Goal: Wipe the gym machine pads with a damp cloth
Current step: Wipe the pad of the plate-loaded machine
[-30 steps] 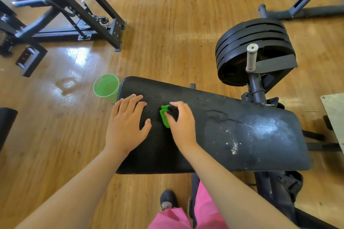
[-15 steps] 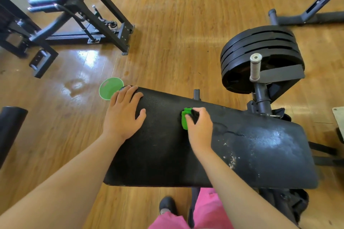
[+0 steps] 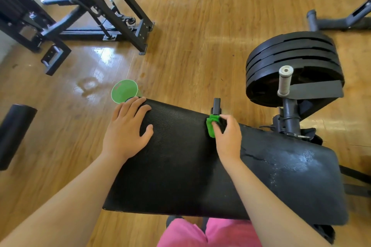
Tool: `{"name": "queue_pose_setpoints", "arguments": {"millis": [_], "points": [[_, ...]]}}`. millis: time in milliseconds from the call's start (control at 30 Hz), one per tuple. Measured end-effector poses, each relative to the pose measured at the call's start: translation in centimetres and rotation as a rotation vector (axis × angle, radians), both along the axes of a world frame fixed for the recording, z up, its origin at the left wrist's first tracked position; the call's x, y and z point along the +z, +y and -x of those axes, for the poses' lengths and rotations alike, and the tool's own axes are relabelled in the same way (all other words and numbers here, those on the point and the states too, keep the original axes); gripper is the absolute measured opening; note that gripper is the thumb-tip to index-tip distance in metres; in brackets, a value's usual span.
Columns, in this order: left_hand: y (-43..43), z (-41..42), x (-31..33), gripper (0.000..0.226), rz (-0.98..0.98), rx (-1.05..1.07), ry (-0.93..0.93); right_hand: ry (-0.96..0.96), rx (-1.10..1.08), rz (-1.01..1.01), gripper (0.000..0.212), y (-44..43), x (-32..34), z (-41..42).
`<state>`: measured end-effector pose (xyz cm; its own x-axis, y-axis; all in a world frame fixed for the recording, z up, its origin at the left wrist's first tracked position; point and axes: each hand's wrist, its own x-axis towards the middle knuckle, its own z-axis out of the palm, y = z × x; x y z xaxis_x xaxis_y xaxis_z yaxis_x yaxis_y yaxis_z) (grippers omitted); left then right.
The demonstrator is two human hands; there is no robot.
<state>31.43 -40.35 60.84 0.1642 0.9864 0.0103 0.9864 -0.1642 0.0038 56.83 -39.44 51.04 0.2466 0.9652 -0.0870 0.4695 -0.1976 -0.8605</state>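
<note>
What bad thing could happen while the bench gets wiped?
The left hand rests at the pad's corner, right beside the green cup; a nudge might tip it. The right hand holds the green cloth at the pad's far edge, so it could slide off. The crack might snag the cloth.

Right hand (image 3: pixel 228 136) slid the green cloth (image 3: pixel 210 127) across the pad (image 3: pixel 180 166). It was just beside the left hand (image 3: pixel 126 132) 1 s ago and now sits at the far edge, right under the black post (image 3: pixel 216 104). Gap between the hands went from near-touching to well apart. Left hand crept up to the far-left corner, fingertips now by the green cup (image 3: pixel 123 92).
</note>
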Motion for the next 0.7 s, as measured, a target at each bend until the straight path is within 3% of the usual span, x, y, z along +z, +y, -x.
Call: {"name": "queue_pose_setpoints", "arguments": {"millis": [133, 267, 367, 700], "points": [[0.0, -0.1, 0.0, 0.061, 0.015, 0.018, 0.03, 0.027, -0.008, 0.001, 0.028, 0.4, 1.3, 1.8], [0.2, -0.3, 0.1, 0.063, 0.02, 0.03, 0.057, 0.077, 0.161, -0.032, 0.023, 2.4, 3.1, 5.5], [0.1, -0.4, 0.1, 0.064, 0.024, 0.03, 0.078, 0.106, 0.168, -0.017, 0.02, 4.3, 3.3, 6.1], [0.3, -0.6, 0.2, 0.064, 0.029, 0.04, 0.101, -0.083, -0.046, 0.152, 0.028, 3.3, -0.6, -4.2]]}}
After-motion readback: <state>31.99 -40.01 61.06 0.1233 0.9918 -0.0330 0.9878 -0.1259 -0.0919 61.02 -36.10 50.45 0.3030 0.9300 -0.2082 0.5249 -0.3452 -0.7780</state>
